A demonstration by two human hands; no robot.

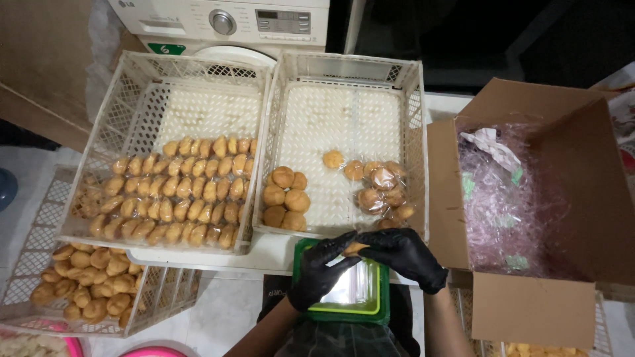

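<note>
Both hands, left hand [322,270] and right hand [405,255], hold a bun [354,248] over green tray [338,313].

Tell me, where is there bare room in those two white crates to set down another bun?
The right crate has most room: its far half is bare, as is a strip between the loose buns and the wrapped buns. The left crate is bare only behind its packed rows. Both hands crowd the near edge.

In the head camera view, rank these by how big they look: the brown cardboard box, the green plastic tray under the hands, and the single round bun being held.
1. Brown cardboard box, largest.
2. Green plastic tray, though it sits nearer the camera.
3. Round bun, smallest, pinched between left hand and right hand.
</note>
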